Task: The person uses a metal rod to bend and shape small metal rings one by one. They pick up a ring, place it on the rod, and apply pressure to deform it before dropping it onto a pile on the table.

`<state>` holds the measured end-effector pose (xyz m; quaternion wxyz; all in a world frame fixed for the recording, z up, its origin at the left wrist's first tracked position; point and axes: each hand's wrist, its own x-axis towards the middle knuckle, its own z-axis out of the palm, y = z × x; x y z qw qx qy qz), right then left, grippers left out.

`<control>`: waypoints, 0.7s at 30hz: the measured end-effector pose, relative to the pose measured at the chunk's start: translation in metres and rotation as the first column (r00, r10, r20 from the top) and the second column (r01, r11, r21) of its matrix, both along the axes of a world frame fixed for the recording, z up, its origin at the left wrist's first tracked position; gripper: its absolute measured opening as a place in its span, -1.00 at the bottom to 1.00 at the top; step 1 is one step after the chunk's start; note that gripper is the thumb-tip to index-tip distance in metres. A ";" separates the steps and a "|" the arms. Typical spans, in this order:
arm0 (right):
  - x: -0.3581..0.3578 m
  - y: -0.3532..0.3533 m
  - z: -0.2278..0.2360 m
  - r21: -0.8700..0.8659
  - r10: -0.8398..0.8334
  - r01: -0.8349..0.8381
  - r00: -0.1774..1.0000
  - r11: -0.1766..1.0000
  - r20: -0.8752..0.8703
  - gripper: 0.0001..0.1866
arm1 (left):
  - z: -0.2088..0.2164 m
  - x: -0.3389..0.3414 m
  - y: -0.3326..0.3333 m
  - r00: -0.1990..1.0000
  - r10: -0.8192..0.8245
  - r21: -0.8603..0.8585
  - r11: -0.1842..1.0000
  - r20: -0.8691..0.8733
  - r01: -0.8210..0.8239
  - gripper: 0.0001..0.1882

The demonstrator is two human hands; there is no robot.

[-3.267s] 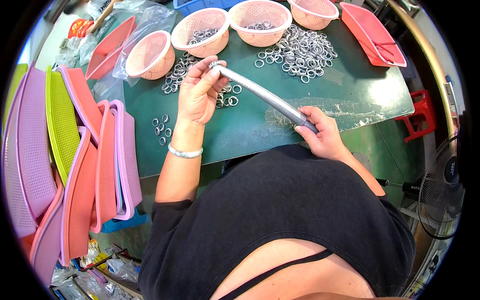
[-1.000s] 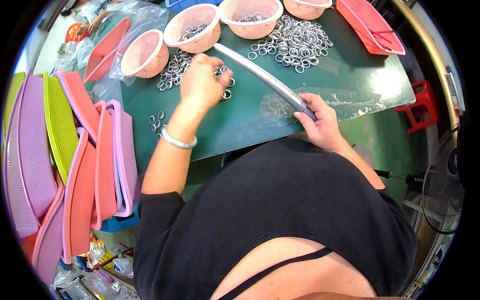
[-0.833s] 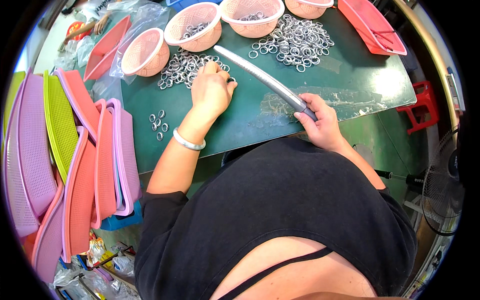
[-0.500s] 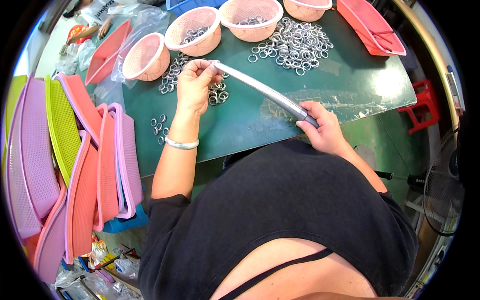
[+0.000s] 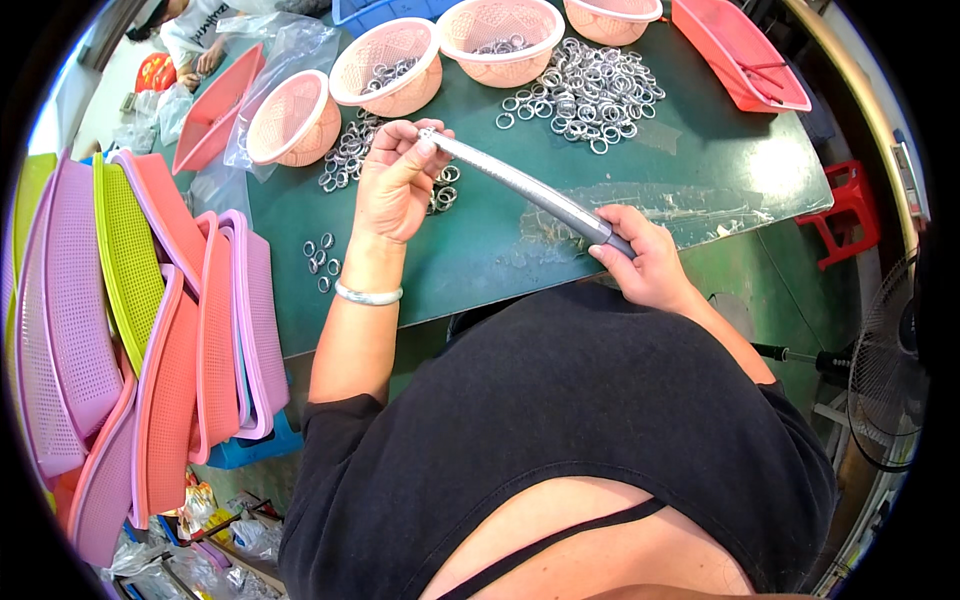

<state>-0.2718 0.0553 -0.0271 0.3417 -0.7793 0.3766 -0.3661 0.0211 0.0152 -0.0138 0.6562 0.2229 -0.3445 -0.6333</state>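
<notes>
A long, tapered silver ring mandrel (image 5: 520,186) slants across in front of me over the table. My right hand (image 5: 645,258) is closed round its dark handle at the thick lower end. At the thin upper end, my left hand (image 5: 395,185) pinches a small silver ring (image 5: 428,134) against the tip; the fingers partly cover it. Behind and beside my left hand lies a pile of silver rings (image 5: 345,165). A few loose rings (image 5: 322,262) sit to the left of my forearm. A larger heap of rings (image 5: 600,95) lies farther off to the right.
Pink round baskets (image 5: 296,118) stand along the far side of the green table (image 5: 460,270), some with rings inside. Red trays (image 5: 735,60) lie at both far corners. Stacked coloured baskets (image 5: 170,400) crowd my left. A red stool (image 5: 848,215) and fan (image 5: 885,350) are right.
My left hand has shifted slightly down and right at the mandrel's tip, and its fingers have turned a little. The right hand keeps its hold. More of a person shows at far left.
</notes>
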 end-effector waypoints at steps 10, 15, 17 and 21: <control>0.002 0.001 0.000 -0.078 -0.023 0.022 1.000 0.997 -0.007 -0.66 | 0.000 -0.034 0.018 0.990 -0.117 0.042 0.993 0.079 0.114 -0.46; 0.001 0.002 0.000 -0.152 -0.009 0.008 1.000 0.988 -0.008 -0.65 | 0.005 -0.036 0.022 0.985 -0.105 0.001 0.994 0.138 0.106 -0.41; 0.001 0.001 0.000 -0.172 -0.005 0.005 1.000 0.985 -0.001 -0.64 | 0.007 -0.037 0.024 0.983 -0.103 -0.009 0.994 0.151 0.106 -0.39; 0.001 0.001 -0.003 -0.192 -0.002 0.004 1.000 0.981 0.011 -0.64 | 0.011 -0.037 0.026 0.980 -0.102 -0.014 0.994 0.173 0.106 -0.36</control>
